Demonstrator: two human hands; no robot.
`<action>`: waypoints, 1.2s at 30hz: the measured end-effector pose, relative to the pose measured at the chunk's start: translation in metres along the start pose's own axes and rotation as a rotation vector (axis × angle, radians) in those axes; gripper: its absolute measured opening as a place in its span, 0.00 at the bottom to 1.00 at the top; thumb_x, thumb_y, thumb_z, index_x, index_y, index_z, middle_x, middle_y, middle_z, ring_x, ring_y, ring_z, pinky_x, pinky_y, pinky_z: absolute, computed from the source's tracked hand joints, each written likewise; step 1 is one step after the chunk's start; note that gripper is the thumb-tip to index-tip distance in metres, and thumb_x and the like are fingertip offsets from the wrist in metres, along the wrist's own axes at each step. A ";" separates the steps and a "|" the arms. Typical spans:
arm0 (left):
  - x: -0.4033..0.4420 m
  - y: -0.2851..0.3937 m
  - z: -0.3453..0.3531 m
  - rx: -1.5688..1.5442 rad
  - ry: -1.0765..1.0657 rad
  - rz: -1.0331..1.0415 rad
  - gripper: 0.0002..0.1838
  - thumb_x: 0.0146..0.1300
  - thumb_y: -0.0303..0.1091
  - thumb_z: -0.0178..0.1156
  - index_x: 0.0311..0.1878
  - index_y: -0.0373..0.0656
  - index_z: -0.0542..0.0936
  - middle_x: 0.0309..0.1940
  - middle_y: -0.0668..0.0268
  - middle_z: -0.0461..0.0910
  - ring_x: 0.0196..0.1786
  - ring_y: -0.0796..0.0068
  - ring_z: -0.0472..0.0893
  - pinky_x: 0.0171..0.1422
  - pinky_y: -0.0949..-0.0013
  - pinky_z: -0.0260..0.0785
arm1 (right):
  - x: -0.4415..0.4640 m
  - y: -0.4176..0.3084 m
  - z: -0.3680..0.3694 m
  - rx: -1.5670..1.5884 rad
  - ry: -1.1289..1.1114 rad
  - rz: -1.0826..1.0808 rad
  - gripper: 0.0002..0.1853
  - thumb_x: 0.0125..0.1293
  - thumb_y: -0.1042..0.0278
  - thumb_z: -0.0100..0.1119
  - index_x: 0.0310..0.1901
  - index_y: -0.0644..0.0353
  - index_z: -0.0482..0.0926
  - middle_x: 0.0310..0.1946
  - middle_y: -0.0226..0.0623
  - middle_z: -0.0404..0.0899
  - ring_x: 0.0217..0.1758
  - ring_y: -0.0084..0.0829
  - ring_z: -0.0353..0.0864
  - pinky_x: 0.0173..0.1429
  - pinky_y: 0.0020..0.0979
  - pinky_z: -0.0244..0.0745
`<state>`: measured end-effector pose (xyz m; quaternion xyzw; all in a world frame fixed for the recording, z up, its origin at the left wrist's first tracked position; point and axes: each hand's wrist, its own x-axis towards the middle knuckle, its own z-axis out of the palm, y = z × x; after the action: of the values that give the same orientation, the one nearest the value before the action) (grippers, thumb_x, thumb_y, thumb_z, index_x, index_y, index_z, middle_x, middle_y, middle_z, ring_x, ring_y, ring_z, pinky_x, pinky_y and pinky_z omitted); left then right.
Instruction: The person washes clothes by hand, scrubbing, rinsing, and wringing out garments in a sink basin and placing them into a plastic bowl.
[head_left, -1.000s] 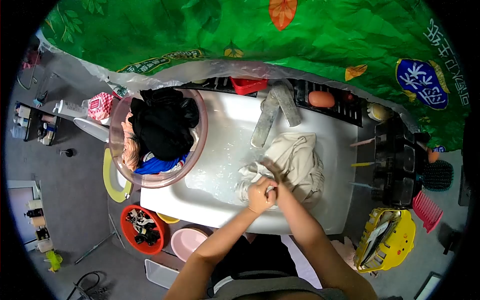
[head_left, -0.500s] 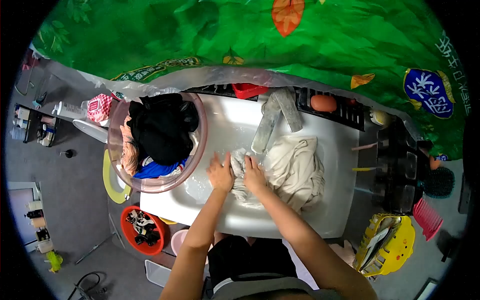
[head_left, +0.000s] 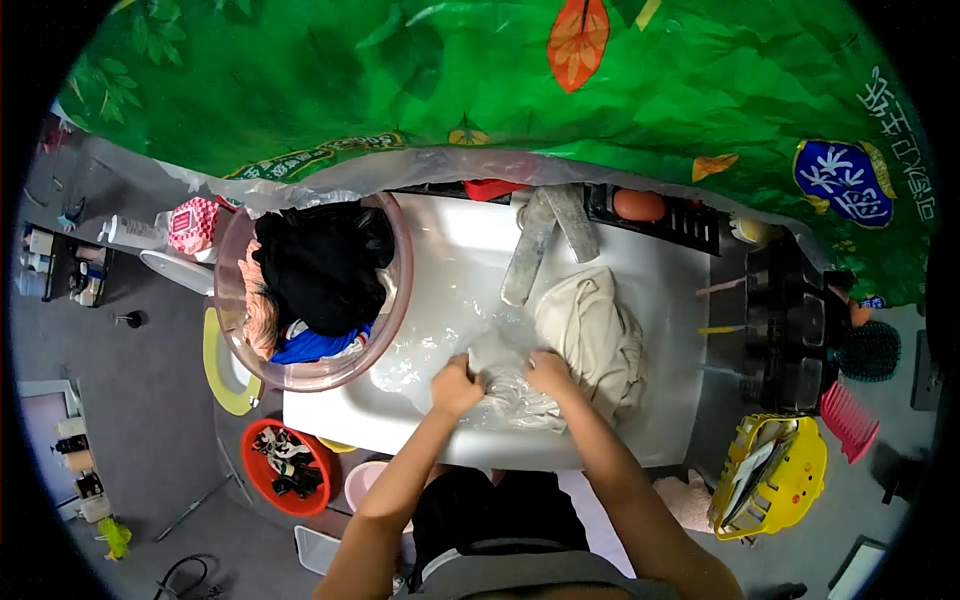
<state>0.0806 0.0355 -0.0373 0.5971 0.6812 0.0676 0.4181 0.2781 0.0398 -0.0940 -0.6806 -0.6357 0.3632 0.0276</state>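
Observation:
A wet white cloth [head_left: 508,382] lies in shallow water in the white sink [head_left: 340,415], stretched between my hands. My left hand [head_left: 458,386] is closed around its left side. On the other side, my right hand [head_left: 550,374] is closed on the cloth's right part. Beside my right hand rests a crumpled off-white garment [head_left: 597,345], partly out of the water. Above the basin a grey, worn-looking faucet [head_left: 532,245] points down toward the cloth.
A clear pinkish tub [head_left: 403,290] heaped with black, blue and peach clothes sits on the sink's left. A red basin [head_left: 250,470] stands below it. To the right are a yellow basket [head_left: 800,480] and a pink comb [head_left: 850,422]. A green plastic sheet [head_left: 480,90] hangs overhead.
My hands have moved apart and slightly down, and their fingers have closed on the cloth, which is now spread between them. The off-white garment has shifted slightly and looks more bunched.

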 end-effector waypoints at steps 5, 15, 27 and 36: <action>-0.037 -0.004 -0.015 -0.044 -0.095 0.037 0.15 0.45 0.40 0.60 0.33 0.40 0.77 0.22 0.57 0.77 0.31 0.56 0.77 0.37 0.58 0.69 | 0.005 -0.009 -0.008 -0.018 -0.257 0.018 0.15 0.48 0.68 0.52 0.39 0.64 0.75 0.37 0.53 0.76 0.43 0.47 0.76 0.45 0.39 0.69; 0.059 -0.035 0.024 0.352 0.629 0.237 0.26 0.53 0.38 0.56 0.57 0.46 0.66 0.52 0.52 0.67 0.54 0.51 0.67 0.54 0.54 0.61 | 0.033 -0.028 0.040 0.197 0.773 -0.039 0.17 0.49 0.65 0.59 0.40 0.63 0.72 0.33 0.46 0.73 0.40 0.44 0.71 0.45 0.38 0.67; 0.082 -0.041 0.026 0.079 0.478 0.185 0.15 0.51 0.30 0.56 0.44 0.43 0.72 0.42 0.56 0.73 0.48 0.58 0.72 0.51 0.59 0.63 | 0.024 -0.023 0.019 0.335 0.727 -0.007 0.14 0.51 0.76 0.51 0.42 0.61 0.75 0.36 0.44 0.75 0.40 0.44 0.73 0.44 0.37 0.69; -0.016 0.041 -0.070 -0.593 0.355 0.459 0.14 0.47 0.19 0.58 0.40 0.38 0.74 0.34 0.62 0.73 0.37 0.70 0.75 0.41 0.72 0.67 | -0.058 -0.071 -0.078 0.832 0.720 -0.232 0.12 0.57 0.78 0.48 0.43 0.67 0.75 0.36 0.32 0.74 0.31 0.20 0.70 0.35 0.20 0.66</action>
<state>0.0650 0.0616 0.0390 0.5663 0.5429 0.4544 0.4219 0.2632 0.0352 0.0254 -0.6190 -0.4600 0.3226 0.5488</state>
